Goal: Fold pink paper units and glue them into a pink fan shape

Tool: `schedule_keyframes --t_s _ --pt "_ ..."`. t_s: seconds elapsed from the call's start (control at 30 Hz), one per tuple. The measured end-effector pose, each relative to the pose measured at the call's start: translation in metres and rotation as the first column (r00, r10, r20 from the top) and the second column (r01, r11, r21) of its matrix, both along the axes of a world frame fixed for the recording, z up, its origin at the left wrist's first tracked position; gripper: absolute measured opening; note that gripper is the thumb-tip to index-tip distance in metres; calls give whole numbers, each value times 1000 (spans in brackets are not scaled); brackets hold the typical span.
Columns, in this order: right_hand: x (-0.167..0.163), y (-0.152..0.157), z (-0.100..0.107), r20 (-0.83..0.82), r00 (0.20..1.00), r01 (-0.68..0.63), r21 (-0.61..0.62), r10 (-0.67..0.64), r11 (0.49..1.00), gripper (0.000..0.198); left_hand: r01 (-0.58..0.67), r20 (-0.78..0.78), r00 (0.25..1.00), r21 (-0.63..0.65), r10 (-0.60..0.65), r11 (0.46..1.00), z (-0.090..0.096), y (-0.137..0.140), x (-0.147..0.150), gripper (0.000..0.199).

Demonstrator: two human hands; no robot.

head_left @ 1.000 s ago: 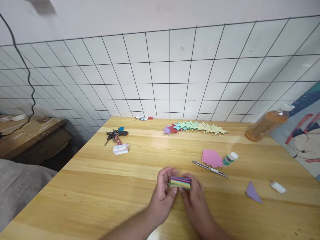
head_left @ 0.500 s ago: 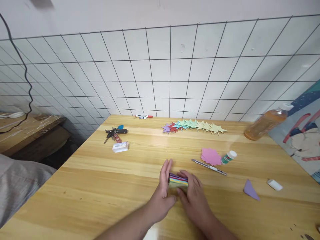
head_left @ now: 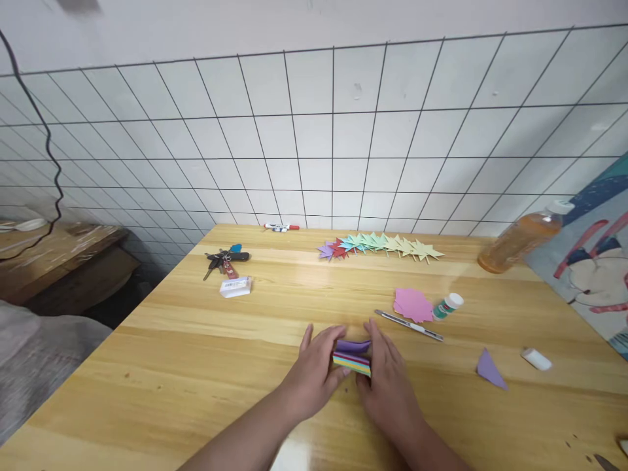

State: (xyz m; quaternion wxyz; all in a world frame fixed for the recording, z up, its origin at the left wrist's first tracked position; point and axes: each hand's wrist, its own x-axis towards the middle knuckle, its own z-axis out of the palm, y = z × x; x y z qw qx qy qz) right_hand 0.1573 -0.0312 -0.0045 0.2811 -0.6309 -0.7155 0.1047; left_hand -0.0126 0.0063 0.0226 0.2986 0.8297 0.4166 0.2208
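Between my two hands is a stack of coloured paper (head_left: 352,364), its edges showing purple, red, blue and yellow stripes. My left hand (head_left: 316,369) grips the stack's left side, thumb low and fingers curled over the upper corner. My right hand (head_left: 385,373) closes on the right side, fingers along that edge. At the top a purple sheet (head_left: 353,346) stands slightly apart from the rest, leaving a gap. Beyond the hands lie a utility knife (head_left: 409,325), pink paper pieces (head_left: 413,305) and a glue stick (head_left: 448,306).
Leaf-shaped paper cutouts (head_left: 377,244) lie in a row near the tiled wall. Left are keys (head_left: 226,258), a white eraser (head_left: 236,286) and a marker (head_left: 281,227). Right are a purple triangle (head_left: 490,369), a white cylinder (head_left: 536,358) and a bottle (head_left: 524,239). A person's clothed leg (head_left: 44,366) is far left.
My left fingers have come down from upright and curled over the stack's top corner. A purple sheet now parts from the stack's top side.
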Motion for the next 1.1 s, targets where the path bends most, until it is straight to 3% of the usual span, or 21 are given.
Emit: schedule_keyframes --t_s 0.1,0.23,0.37,0.53,0.67,0.8,1.1 --pt "1 1 -1 122 992 29 15 -31 999 59 -35 -1 999 9 35 999 -1 -1 5 41" --pt "-1 3 2 123 992 34 -5 -33 999 34 -56 14 998 40 56 998 -3 -1 10 21" --pt "-6 0 1 144 990 -1 7 0 1000 24 -56 36 998 50 54 997 -5 -5 12 22" --pt "-7 -1 0 163 986 45 -12 -43 999 27 -134 50 990 -5 134 991 -11 -11 15 40" --pt "-7 3 5 154 986 67 -7 -65 998 42 -174 79 982 -20 175 985 -11 -7 15 36" --pt "-10 7 6 142 988 63 -16 -60 998 42 -151 114 982 -30 153 988 -10 -3 16 35" --pt "-16 6 2 190 978 96 -49 -85 994 53 -172 71 983 61 167 983 -19 -8 18 37"
